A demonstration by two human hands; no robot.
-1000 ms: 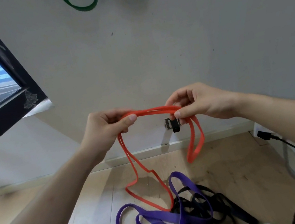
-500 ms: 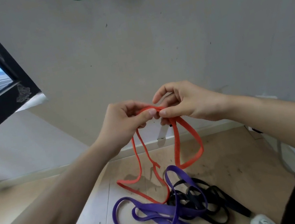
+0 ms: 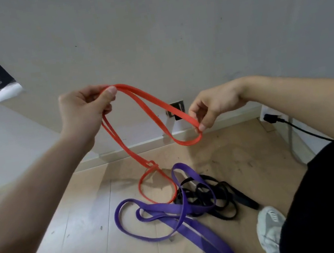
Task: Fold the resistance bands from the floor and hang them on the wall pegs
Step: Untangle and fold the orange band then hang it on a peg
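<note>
Now the two hands are apart; half a second ago they were close together, fingers almost touching. The left hand (image 3: 84,116) is up higher and grips the top bend of the orange band (image 3: 182,116) in a closed fist. The right hand (image 3: 215,104) is lower and off to the right. It pinches the other bend between thumb and fingertips. The band goes double between the hands, so I think one fold is made and the person is pulling it straight. The rest of it hangs down, crosses over itself, and its last loop lies on the floor (image 3: 79,231), against the purple band (image 3: 206,240). It is not ready to hang yet.

I count one orange band and one purple band. The black band (image 3: 243,199) is a tangled heap, and I cannot tell if it is one or more. Both lie on the floor near the wall (image 3: 189,33). I count two hands and two pale shoes (image 3: 268,226). No pegs show.
</note>
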